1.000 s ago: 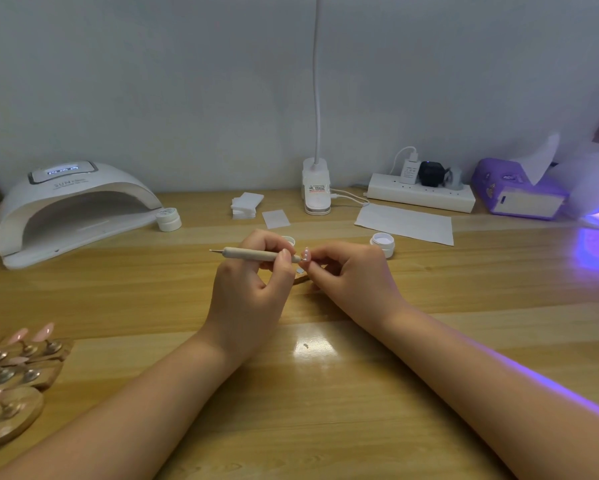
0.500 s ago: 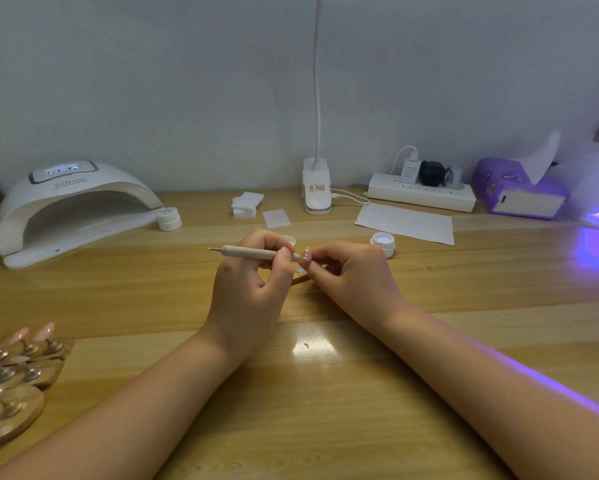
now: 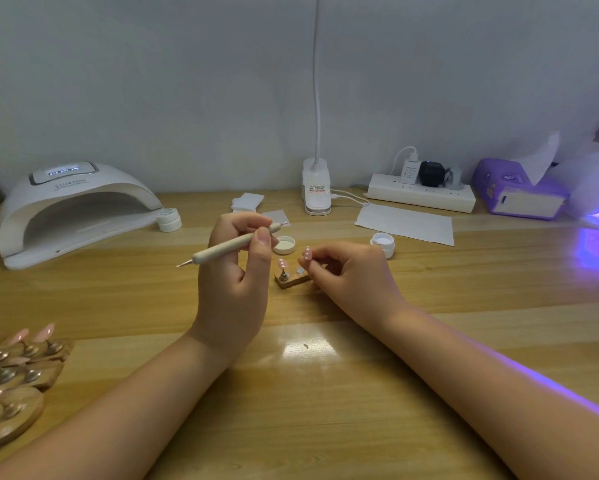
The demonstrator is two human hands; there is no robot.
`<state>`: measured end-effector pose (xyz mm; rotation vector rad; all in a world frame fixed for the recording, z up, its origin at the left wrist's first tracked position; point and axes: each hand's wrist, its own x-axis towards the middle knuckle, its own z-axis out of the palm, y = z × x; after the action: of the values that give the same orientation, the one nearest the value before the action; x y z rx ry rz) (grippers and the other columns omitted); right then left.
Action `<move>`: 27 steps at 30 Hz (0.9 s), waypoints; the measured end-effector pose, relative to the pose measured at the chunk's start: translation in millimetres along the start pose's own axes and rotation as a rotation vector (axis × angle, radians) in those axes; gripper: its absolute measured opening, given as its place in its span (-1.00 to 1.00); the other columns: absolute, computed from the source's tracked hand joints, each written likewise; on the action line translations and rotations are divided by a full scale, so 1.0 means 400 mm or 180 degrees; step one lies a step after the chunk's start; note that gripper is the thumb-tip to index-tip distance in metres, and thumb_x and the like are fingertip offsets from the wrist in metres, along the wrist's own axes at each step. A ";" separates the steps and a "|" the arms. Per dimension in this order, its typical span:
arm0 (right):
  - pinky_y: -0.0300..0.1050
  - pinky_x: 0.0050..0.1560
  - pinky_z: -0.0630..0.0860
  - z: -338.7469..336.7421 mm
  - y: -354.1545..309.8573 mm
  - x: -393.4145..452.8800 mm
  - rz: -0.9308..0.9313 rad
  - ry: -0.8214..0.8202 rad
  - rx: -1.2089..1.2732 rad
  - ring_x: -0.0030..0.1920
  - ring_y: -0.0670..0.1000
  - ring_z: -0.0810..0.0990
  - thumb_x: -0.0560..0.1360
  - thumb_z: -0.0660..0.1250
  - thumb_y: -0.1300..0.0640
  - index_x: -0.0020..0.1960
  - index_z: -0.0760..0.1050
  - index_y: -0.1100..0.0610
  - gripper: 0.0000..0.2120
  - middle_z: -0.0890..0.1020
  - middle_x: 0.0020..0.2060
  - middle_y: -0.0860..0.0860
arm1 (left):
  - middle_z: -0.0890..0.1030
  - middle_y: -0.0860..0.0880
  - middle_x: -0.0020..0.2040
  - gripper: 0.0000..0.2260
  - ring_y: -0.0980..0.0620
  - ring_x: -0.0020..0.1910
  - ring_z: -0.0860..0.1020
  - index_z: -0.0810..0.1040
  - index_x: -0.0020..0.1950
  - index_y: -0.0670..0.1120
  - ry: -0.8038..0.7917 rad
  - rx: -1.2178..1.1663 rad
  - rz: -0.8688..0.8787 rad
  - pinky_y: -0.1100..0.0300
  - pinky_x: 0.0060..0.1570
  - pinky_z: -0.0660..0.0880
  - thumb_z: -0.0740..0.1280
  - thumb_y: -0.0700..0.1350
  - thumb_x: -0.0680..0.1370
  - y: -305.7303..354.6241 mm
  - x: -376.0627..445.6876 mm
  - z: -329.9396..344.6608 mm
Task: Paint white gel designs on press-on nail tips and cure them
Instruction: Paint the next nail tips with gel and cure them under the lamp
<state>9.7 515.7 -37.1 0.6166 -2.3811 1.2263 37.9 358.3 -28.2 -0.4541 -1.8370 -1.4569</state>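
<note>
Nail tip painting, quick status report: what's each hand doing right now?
Left hand grips dotting pen, lifted off work. Right hand pinches dotted nail tip. Second dotted tip stands on wooden holder. Nothing in the way.

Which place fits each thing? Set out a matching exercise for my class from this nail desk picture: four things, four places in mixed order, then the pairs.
Things:
1. dotting pen
2. nail tip
3. white cure lamp
4. tissue box

Places:
A. far right, by the wall
B. in the left hand
C. far left of the desk
D. pinched by the right hand

Pairs: 1-B, 2-D, 3-C, 4-A
</note>
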 end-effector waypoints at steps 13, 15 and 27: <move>0.00 -0.09 0.56 0.005 0.006 0.001 -0.0028 -0.0033 -0.0082 -0.27 -0.04 0.62 0.49 0.41 0.21 -0.03 0.67 0.14 -0.91 0.66 -0.25 -0.08 | 0.58 0.17 -0.18 -0.79 0.14 -0.16 0.57 0.50 -0.02 0.13 -0.0180 0.0405 -0.0469 0.32 -0.14 0.47 0.26 -0.21 0.61 -0.051 -0.001 0.000; -0.05 -0.12 0.55 0.006 0.007 0.002 -0.0019 -0.0051 -0.0117 -0.30 -0.08 0.59 0.50 0.40 0.18 -0.03 0.67 0.10 -0.92 0.64 -0.27 -0.13 | 0.58 0.13 -0.13 -0.79 0.06 -0.11 0.58 0.48 -0.01 0.17 -0.0232 0.0518 -0.0681 0.25 -0.12 0.47 0.24 -0.18 0.62 -0.061 0.000 0.003; -0.04 -0.25 0.42 0.008 0.009 0.008 -0.0036 -0.0170 -0.0469 -0.30 -0.08 0.43 0.54 0.36 0.07 -0.02 0.65 0.07 -0.88 0.56 -0.33 -0.04 | 0.52 0.01 0.08 -0.78 0.01 0.05 0.58 0.38 0.22 0.07 -0.0768 0.0842 -0.1033 0.07 0.06 0.53 0.15 -0.21 0.64 -0.075 -0.006 0.003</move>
<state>4.7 514.3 -39.2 0.6221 -2.4812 1.0304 18.9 351.0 -50.5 -0.2129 -2.3467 -1.3812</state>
